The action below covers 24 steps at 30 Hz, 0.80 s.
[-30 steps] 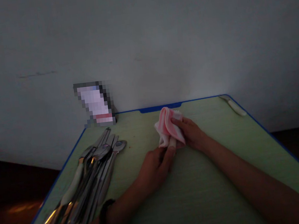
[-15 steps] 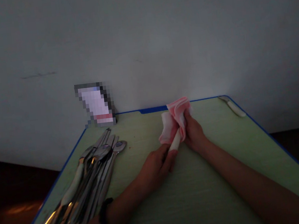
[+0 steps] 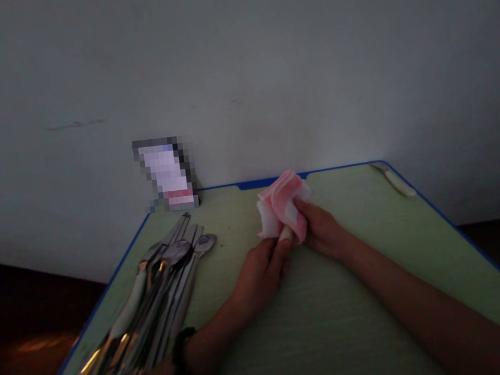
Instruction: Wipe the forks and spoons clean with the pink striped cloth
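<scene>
My left hand grips a white handle near the middle of the table. The far end of that utensil is hidden inside a folded pink and white cloth, so its kind does not show. My right hand is closed on the cloth, thumb on top, pressing it around the utensil. Both hands are held just above the tabletop, close together. Left of my left forearm lies a pile of cutlery, with spoons, knife-like pieces and white or gold handles.
A pixelated phone-like device leans against the grey wall at the back left. At the far right corner lies a fork-like utensil with a white handle. The pale green table has a blue edge.
The cloth and my right hand have moved left and down the utensil toward my left hand, so less of the white handle shows. The view has shifted slightly.
</scene>
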Tool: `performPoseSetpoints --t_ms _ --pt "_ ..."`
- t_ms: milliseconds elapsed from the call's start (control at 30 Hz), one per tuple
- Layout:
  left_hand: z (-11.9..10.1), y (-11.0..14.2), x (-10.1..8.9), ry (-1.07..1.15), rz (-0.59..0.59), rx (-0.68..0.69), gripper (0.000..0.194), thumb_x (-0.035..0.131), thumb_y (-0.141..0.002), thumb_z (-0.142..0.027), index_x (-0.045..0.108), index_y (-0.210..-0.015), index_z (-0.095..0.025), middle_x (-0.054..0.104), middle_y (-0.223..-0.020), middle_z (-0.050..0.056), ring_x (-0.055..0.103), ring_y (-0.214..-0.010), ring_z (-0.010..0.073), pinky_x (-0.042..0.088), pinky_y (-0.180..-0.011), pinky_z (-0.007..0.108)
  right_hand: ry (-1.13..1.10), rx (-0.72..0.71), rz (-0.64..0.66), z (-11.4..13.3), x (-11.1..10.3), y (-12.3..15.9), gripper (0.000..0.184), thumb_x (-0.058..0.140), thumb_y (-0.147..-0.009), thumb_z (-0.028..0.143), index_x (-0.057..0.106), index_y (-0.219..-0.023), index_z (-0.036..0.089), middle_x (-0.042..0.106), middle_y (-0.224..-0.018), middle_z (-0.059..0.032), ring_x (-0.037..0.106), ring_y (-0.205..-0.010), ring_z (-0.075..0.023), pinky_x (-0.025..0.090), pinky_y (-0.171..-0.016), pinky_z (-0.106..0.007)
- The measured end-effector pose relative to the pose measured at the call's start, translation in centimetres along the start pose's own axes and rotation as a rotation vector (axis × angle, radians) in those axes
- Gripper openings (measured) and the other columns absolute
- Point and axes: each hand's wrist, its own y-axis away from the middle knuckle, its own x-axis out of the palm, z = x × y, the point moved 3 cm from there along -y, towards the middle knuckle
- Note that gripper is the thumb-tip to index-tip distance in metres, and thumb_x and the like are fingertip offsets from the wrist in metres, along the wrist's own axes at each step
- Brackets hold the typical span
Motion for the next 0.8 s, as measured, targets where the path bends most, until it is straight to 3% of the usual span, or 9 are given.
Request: performPoseSetpoints --t_ms 100,300,467,633,733,800 --pt "0.0 0.0 0.0 0.032 0.000 0.002 0.038 0.034 -0.092 -0.046 0.049 -0.071 -0.018 0.045 -0.048 -0.007 0.041 -0.041 0.0094 0.033 -0.044 0.021 0.014 -0.027 0.025 0.1 0.1 0.2 0.037 0.066 -0.068 0.049 0.056 -0.080 0.016 0.058 -0.065 0.0009 0.049 -0.056 -0.0106 0.038 -0.056 -0.025" --pt "-0.5 0.3 0.1 0.003 0.076 0.139 0.030 0.037 -0.092 -0.038 0.054 -0.079 -0.017 0.049 -0.054 -0.006 0.046 -0.049 0.0094 0.037 -0.051 0.020 -0.032 -0.036 -0.065 0.3 -0.4 -0.1 0.039 0.064 -0.068 0.053 0.055 -0.078 0.016 0.059 -0.064 0.0001 0.050 -0.057 -0.0125 0.035 -0.051 -0.026" --pt "-0.3 0.0 -0.2 -0.037 0.011 0.083 0.033 0.038 -0.091 -0.039 0.058 -0.079 -0.016 0.049 -0.048 -0.006 0.045 -0.043 0.0094 0.036 -0.047 0.020 -0.006 -0.036 -0.015 0.4 0.3 0.3 0.038 0.064 -0.069 0.051 0.055 -0.079 0.016 0.060 -0.064 -0.0001 0.051 -0.056 -0.0120 0.036 -0.051 -0.026" --pt "-0.2 -0.2 -0.5 -0.006 -0.006 0.039 0.037 0.041 -0.089 -0.043 0.054 -0.066 -0.017 0.046 -0.045 -0.006 0.043 -0.040 0.0083 0.035 -0.042 0.019 0.043 -0.081 -0.070 0.2 0.3 0.3 0.038 0.065 -0.066 0.051 0.056 -0.078 0.016 0.060 -0.065 0.0007 0.051 -0.057 -0.0112 0.039 -0.054 -0.025" --pt "0.1 -0.3 -0.6 0.130 -0.028 0.012 0.034 0.039 -0.089 -0.044 0.048 -0.071 -0.018 0.043 -0.049 -0.007 0.041 -0.039 0.0074 0.033 -0.038 0.017 0.172 -0.151 -0.113 0.9 -0.7 0.2 0.039 0.062 -0.068 0.054 0.057 -0.077 0.016 0.058 -0.061 0.0018 0.049 -0.053 -0.0106 0.040 -0.051 -0.024" --pt "0.3 -0.4 -0.8 0.246 -0.077 0.002 0.032 0.038 -0.090 -0.045 0.043 -0.071 -0.019 0.041 -0.052 -0.008 0.042 -0.039 0.0069 0.032 -0.036 0.016 0.371 -0.116 -0.034 1.6 -1.2 0.3 0.039 0.060 -0.071 0.053 0.059 -0.078 0.015 0.056 -0.058 0.0019 0.048 -0.049 -0.0102 0.039 -0.046 -0.024"
